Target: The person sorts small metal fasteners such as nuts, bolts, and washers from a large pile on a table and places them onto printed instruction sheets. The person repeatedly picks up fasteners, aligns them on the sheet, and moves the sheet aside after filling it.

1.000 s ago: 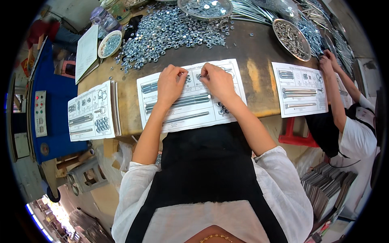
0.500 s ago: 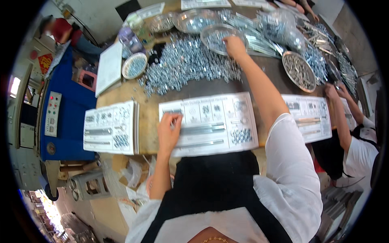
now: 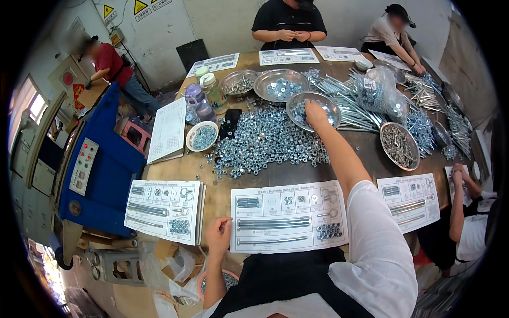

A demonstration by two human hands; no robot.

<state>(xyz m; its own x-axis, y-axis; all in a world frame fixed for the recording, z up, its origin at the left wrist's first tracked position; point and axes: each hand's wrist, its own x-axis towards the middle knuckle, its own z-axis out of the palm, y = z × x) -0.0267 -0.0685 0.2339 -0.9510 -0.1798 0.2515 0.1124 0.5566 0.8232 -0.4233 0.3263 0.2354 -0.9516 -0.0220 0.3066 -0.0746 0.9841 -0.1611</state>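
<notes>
A white printed hardware sheet lies in front of me at the table's near edge. Long bolts and a block of nuts show on it; whether they are real or printed I cannot tell. My left hand is beside the sheet's left edge, thumb and fingers pressed together; anything between them is hidden. Reaching over the sheet, my right hand dips its bent fingertips into a round metal bowl of small washers. What those fingertips pinch is hidden. Loose nuts lie in a wide heap left of and below that bowl.
Similar sheets lie left and right. Farther back are a washer bowl, long bolts, a plastic bag and bottles. A small-parts bowl stands right. Co-workers sit or stand around the table.
The view has tilted up, showing more of the far side. My left hand has moved off the sheet's upper left to beside its left edge. My right hand stays in the bowl.
</notes>
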